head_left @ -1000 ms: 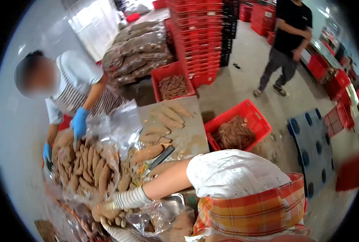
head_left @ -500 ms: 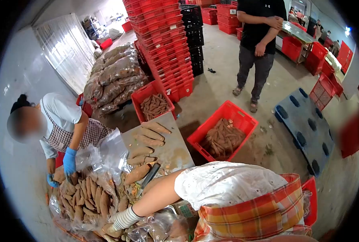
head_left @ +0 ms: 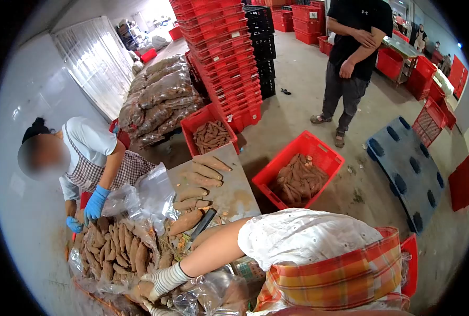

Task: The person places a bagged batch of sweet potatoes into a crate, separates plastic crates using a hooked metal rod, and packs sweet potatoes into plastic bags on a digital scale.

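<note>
My right hand [head_left: 153, 284], in a pale glove with a striped cuff, reaches down to the lower left. Its fingers close around a sweet potato [head_left: 144, 288], beside a heap of sweet potatoes [head_left: 120, 250] in an open clear plastic bag. A bit of pale glove at the bottom edge looks like my left hand [head_left: 162, 311]; its fingers are mostly cut off. Clear plastic [head_left: 205, 295] lies under my forearm. Several larger sweet potatoes [head_left: 186, 221] rest on the metal tabletop [head_left: 234, 184], near a dark, flat, elongated object [head_left: 203, 224].
Across the heap, a co-worker in blue gloves [head_left: 96, 204] handles sweet potatoes. Red crates of sweet potatoes [head_left: 326, 152] [head_left: 190, 126] stand on the floor beyond the table. Behind are stacked red crates [head_left: 226, 68], filled sacks [head_left: 158, 95], a standing person [head_left: 355, 52] and a blue pallet [head_left: 403, 168].
The whole view has shifted slightly, with most things now further right. My right hand stays low by the heap, and more pale glove shows at the bottom edge. The co-worker's hands remain at the heap.
</note>
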Demonstrator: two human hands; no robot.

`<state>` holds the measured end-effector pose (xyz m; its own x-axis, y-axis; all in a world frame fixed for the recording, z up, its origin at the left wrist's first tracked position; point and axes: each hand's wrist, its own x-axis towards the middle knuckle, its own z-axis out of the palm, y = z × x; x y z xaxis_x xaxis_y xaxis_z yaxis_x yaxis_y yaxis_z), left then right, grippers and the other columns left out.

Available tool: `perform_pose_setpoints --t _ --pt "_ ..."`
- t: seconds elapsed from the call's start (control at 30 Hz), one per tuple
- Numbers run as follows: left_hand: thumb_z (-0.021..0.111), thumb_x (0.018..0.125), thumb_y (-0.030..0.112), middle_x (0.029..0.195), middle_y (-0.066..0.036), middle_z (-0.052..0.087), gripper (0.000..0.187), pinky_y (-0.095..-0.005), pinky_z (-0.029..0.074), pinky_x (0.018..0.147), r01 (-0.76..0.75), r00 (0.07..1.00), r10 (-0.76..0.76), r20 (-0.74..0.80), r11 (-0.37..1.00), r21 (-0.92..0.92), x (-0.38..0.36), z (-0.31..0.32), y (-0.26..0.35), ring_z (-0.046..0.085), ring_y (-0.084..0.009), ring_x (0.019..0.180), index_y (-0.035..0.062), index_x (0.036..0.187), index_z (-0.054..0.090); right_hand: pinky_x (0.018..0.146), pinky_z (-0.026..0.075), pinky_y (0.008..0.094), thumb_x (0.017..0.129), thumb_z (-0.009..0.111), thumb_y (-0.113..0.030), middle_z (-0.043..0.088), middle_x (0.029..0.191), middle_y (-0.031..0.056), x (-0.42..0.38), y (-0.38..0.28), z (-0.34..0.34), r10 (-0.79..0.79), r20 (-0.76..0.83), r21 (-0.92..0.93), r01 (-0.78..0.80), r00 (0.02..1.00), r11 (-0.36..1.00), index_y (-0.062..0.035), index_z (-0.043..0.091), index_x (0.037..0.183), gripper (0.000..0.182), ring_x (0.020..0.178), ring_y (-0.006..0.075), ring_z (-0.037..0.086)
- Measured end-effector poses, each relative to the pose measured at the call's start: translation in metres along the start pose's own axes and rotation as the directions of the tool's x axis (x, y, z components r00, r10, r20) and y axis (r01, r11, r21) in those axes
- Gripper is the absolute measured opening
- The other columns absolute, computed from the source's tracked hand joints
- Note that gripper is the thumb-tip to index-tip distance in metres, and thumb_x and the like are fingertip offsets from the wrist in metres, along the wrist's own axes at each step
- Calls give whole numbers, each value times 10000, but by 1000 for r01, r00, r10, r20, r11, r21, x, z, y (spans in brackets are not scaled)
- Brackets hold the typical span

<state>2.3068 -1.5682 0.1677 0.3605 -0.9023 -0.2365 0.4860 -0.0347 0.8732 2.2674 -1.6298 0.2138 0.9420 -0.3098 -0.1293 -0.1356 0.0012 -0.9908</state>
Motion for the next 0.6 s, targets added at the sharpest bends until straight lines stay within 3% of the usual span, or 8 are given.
perform_pose_setpoints --t 0.23,0.4,0.5,0.6 --pt "348 851 578 1128 -125 562 645 -351 445 889 3 1000 -2 -18 1000 26 2 3 -2 541 -194 1033 71 1232 466 822 463 336 688 696 -365 566 1111 186 31 23 1 -56 -39 9 56 998 998 -15 266 1378 885 978 267 570" --pt "352 859 556 1125 -124 563 619 -356 449 884 5 1000 -4 -22 999 40 4 5 -1 542 -198 1030 71 1226 468 869 442 356 685 702 -367 562 1134 191 11 7 -5 -4 2 -47 4 1000 999 2 267 1373 893 1011 282 560" --pt "355 864 543 1123 -124 564 604 -358 452 881 11 1000 -10 -25 999 50 4 8 0 543 -201 1029 70 1222 470 867 436 386 654 706 -400 547 1145 234 26 22 -8 -112 16 -333 111 994 936 -1 278 1367 923 1033 337 550" --pt "358 869 530 1121 -124 564 589 -361 455 878 14 1000 -12 -29 998 61 4 10 0 544 -203 1028 70 1218 471 847 436 396 640 703 -416 556 1106 252 32 29 -2 -146 -13 -373 131 989 918 9 296 1350 922 1015 359 550"
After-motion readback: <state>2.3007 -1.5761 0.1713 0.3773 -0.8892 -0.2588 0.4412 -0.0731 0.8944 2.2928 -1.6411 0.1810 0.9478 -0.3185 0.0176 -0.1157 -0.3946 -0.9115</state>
